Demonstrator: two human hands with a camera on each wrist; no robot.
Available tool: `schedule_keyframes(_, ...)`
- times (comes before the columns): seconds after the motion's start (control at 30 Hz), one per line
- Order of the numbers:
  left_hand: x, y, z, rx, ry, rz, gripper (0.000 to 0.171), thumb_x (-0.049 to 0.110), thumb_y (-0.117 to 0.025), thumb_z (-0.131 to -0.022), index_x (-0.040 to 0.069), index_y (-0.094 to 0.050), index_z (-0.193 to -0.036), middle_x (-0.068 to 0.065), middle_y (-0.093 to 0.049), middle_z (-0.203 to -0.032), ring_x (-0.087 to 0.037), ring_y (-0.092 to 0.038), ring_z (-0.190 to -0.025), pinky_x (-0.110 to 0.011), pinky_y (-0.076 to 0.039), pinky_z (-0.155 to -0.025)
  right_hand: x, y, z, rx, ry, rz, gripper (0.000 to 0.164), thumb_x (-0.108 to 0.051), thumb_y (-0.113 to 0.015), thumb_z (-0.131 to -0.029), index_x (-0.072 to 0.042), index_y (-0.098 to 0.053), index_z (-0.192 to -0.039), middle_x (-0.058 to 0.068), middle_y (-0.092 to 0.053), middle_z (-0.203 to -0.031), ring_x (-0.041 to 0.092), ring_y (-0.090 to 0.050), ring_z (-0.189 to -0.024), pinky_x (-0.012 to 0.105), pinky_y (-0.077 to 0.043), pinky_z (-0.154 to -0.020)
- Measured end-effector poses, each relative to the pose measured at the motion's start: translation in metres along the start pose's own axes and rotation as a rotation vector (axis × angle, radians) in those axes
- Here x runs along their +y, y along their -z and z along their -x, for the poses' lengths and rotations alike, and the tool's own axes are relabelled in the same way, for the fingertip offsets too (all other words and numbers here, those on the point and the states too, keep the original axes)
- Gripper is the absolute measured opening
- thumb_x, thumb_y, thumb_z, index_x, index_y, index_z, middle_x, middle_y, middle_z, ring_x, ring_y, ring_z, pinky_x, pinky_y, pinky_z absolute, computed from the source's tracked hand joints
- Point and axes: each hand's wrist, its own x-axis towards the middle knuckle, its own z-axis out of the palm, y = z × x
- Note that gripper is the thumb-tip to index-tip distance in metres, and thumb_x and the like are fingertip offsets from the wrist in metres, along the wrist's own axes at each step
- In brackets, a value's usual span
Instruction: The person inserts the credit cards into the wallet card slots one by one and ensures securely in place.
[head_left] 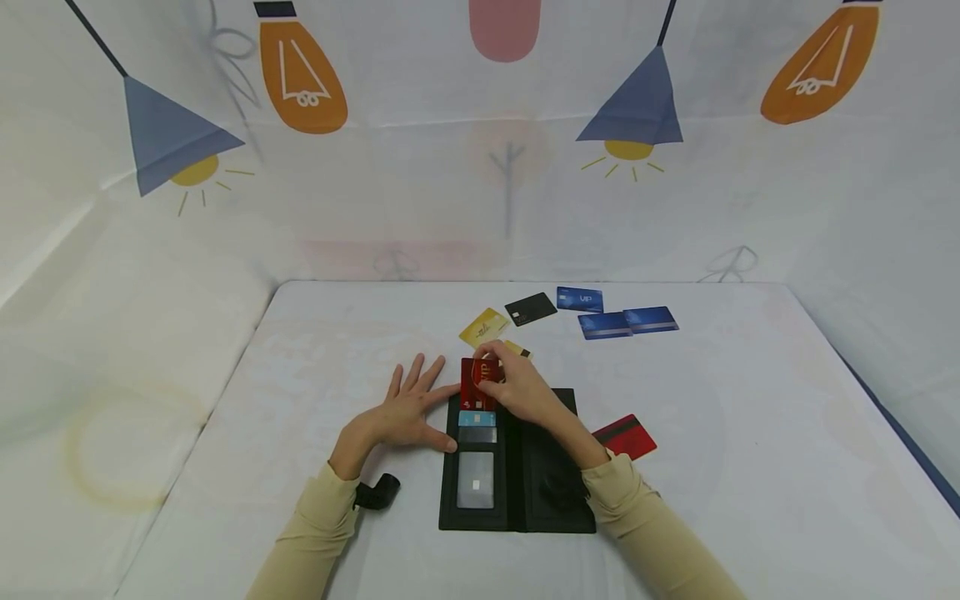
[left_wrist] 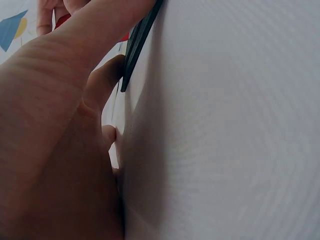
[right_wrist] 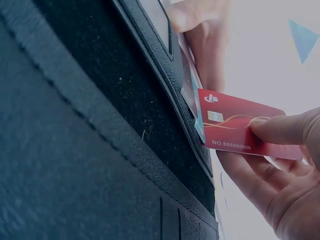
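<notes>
A black card wallet (head_left: 507, 518) lies unfolded on the white table. My right hand (head_left: 527, 393) pinches a red bank card (right_wrist: 230, 132) between thumb and fingers at the top of the wallet's left half. The card's lower end meets a light blue card (head_left: 477, 418) that sits in a pocket there. My left hand (head_left: 408, 417) is spread flat, its thumb and forefinger touching the wallet's left edge. Below, a clear window (head_left: 476, 475) shows on the same half. The right wrist view shows the red card's chip and number; part of the right half is hidden by my forearm.
Another red card (head_left: 630, 436) lies right of the wallet, partly under my right forearm. Beyond the wallet are a yellow card (head_left: 483, 327), a second one partly covered by my hand, a black card (head_left: 531, 308) and blue cards (head_left: 580, 299). White fabric walls surround the table.
</notes>
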Motion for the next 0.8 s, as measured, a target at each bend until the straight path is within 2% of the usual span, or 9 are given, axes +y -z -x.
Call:
schedule_keyframes(0.13,0.001,0.0,0.0,0.0,0.002,-0.001,0.093,0.057,-0.078,-0.075,0.021,-0.041,-0.152,-0.011,0.002,-0.167,-0.037,0.019,-0.15,-0.061,0.016,-0.115,0.003,0.0,-0.002,-0.011,-0.03,-0.046,0.038,-0.003,-0.065,-0.093,-0.01,-0.049,-0.127,0.015,-0.062,-0.12,0.031,-0.067,-0.098,0.044,-0.058,-0.085)
schedule_keyframes(0.37,0.0,-0.001,-0.001,-0.006,0.011,0.005,0.094,0.058,-0.077,-0.075,0.022,-0.039,-0.153,-0.009,0.003,-0.167,-0.036,0.021,-0.149,-0.06,0.018,-0.115,0.008,0.001,-0.004,-0.046,-0.096,-0.155,0.039,-0.003,-0.063,-0.094,-0.01,-0.048,-0.13,0.018,-0.056,-0.132,0.043,-0.064,-0.111,0.049,-0.057,-0.088)
schedule_keyframes(0.63,0.0,0.0,-0.001,-0.005,0.014,0.005,0.094,0.057,-0.078,-0.075,0.022,-0.04,-0.153,-0.009,0.003,-0.167,-0.036,0.021,-0.149,-0.06,0.018,-0.115,0.011,0.0,-0.005,-0.063,-0.131,-0.2,0.04,-0.004,-0.063,-0.094,-0.01,-0.048,-0.131,0.017,-0.056,-0.132,0.042,-0.064,-0.109,0.046,-0.058,-0.084)
schedule_keyframes(0.8,0.0,0.0,-0.001,-0.002,0.009,0.017,0.093,0.056,-0.079,-0.075,0.021,-0.04,-0.153,-0.01,0.003,-0.167,-0.036,0.021,-0.15,-0.06,0.017,-0.115,0.012,-0.002,-0.005,-0.057,-0.145,-0.189,0.04,-0.005,-0.063,-0.094,-0.009,-0.049,-0.131,0.017,-0.058,-0.129,0.038,-0.065,-0.105,0.044,-0.059,-0.083)
